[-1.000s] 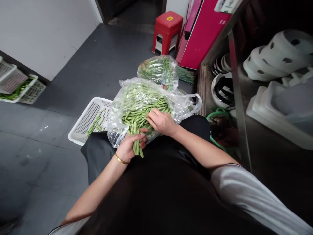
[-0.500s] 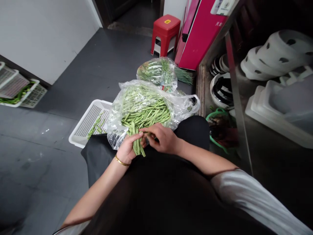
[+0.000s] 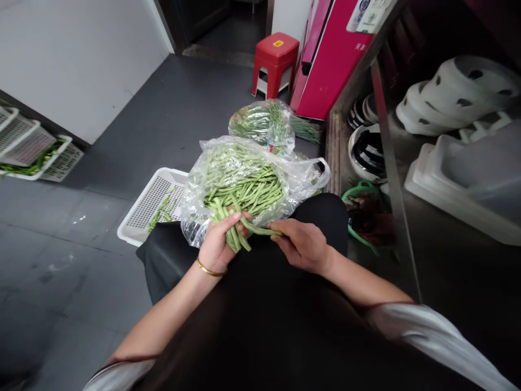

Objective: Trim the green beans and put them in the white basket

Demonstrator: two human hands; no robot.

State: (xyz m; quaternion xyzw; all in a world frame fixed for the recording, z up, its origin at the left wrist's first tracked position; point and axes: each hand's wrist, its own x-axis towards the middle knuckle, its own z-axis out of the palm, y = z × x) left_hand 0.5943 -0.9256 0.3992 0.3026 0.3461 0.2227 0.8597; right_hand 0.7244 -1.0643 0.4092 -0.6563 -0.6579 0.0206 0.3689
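A small bunch of green beans (image 3: 236, 238) is gripped in my left hand (image 3: 215, 241), the thumb lying across it. From that bunch one long green bean (image 3: 260, 230) reaches to the right, its far end pinched by the fingers of my right hand (image 3: 303, 244). Just beyond both hands lies a clear plastic bag (image 3: 193, 190), open toward me and full of green beans (image 3: 256, 193). Left of the bag, a white perforated basket (image 3: 136, 214) holds some bean pieces (image 3: 163, 209) near its right side.
Behind the bag sits another bag of thin green vegetables (image 3: 254, 122). A red stool (image 3: 277, 54) stands by a pink cabinet (image 3: 334, 65). At right, a metal shelf carries white plastic containers (image 3: 451, 179); a green basket (image 3: 352, 193) is below. White crates (image 3: 61, 163) stand far left.
My right hand has moved right and slightly down, away from my left hand. A long bean now stretches between them. My left hand keeps hold of the bunch.
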